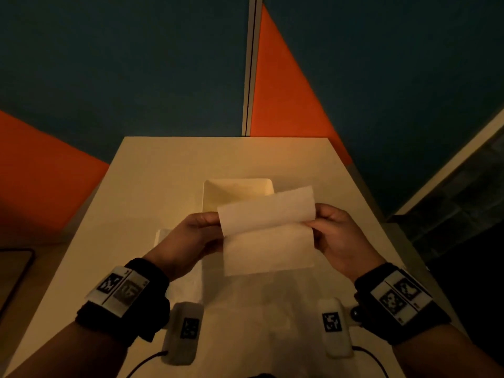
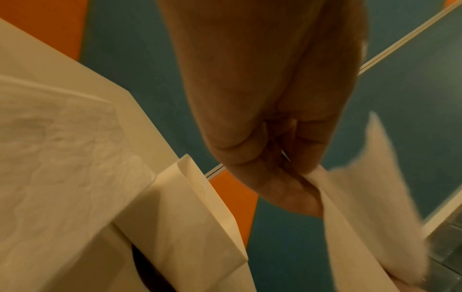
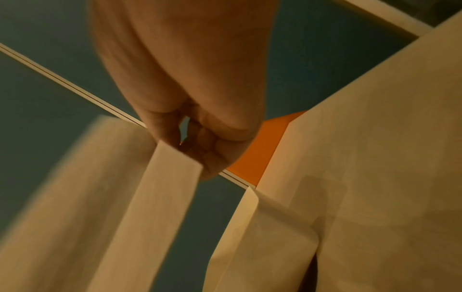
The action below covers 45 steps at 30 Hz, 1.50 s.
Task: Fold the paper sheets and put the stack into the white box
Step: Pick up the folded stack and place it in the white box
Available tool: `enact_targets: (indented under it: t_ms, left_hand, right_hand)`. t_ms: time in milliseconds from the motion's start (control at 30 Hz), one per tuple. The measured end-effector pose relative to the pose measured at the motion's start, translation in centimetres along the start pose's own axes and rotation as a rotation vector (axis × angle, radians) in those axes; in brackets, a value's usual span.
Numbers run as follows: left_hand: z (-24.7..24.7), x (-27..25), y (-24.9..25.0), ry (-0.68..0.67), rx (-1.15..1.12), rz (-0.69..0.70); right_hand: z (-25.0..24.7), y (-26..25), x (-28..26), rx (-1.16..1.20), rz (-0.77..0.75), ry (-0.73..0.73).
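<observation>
A white paper sheet [image 1: 267,230] hangs in the air above the table, bent over on itself so its top half curls back toward me. My left hand [image 1: 196,236] pinches its left edge and my right hand [image 1: 335,233] pinches its right edge. The left wrist view has the left hand [image 2: 287,173] pinching the sheet [image 2: 370,197] at its edge; the right wrist view has the right hand [image 3: 195,146] pinching the sheet [image 3: 160,197] the same way. The white box [image 1: 210,197] stands open just behind the sheet, partly hidden by it. More paper [image 1: 188,279] lies flat under my left wrist.
The pale table [image 1: 163,165] runs back to blue and orange wall panels [image 1: 286,91]. Two white tagged devices [image 1: 182,331] [image 1: 334,328] with cables lie near the front edge. A dark flat object [image 1: 13,268] sits off the table at the left.
</observation>
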<state>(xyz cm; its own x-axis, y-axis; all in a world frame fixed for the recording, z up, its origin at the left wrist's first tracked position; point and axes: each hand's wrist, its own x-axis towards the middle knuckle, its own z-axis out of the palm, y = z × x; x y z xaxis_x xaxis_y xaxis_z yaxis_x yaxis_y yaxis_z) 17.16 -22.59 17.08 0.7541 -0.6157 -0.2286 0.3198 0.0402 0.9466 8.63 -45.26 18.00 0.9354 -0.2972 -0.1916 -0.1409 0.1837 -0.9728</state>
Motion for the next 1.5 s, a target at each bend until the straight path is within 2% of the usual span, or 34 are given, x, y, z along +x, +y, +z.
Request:
enact_targets:
  t_ms: [167, 333, 467, 567, 667, 767, 900, 1167, 1333, 1500]
  left_hand:
    - [-1.2, -0.5, 1.1, -0.155, -0.019, -0.046]
    - [-0.5, -0.3, 1.7, -0.299, 0.129, -0.061]
    - [1.4, -0.1, 1.7, -0.367, 0.216, -0.099]
    - [2.1, 0.2, 1.2, -0.365, 0.241, -0.079]
    - [2.2, 0.2, 0.8, -0.258, 0.209, -0.053]
    - [1.7, 0.4, 0.2, -0.102, 0.162, -0.029]
    - [0.6, 0.1, -0.6, 0.059, 0.115, 0.001]
    - [-3.3, -2.7, -2.0, 0.240, 0.024, -0.051]
    - [-6.2, -4.0, -2.5, 0.443, 0.185, -0.051]
    - [-7.9, -4.1, -3.4, 0.581, 0.437, -0.091]
  right_hand:
    - [-1.0, -0.7, 0.2, -0.079, -0.016, -0.088]
    - [-0.8, -1.5, 0.5, -0.230, 0.023, -0.238]
    - [0.2, -2.2, 0.7, -0.318, 0.054, -0.321]
    - [0.8, -2.3, 0.7, -0.362, 0.040, -0.374]
    - [0.8, -2.1, 0.6, -0.235, 0.049, -0.302]
    - [0.6, -1.1, 0.7, -0.092, 0.148, -0.234]
    - [1.4, 0.9, 1.0, -0.122, 0.182, -0.223]
    - [7.5, 3.5, 3.2, -0.130, 0.260, -0.219]
    - [12.0, 5.9, 4.6, -0.166, 0.290, -0.195]
    - [15.0, 8.1, 5.4, -0.302, 0.262, -0.115]
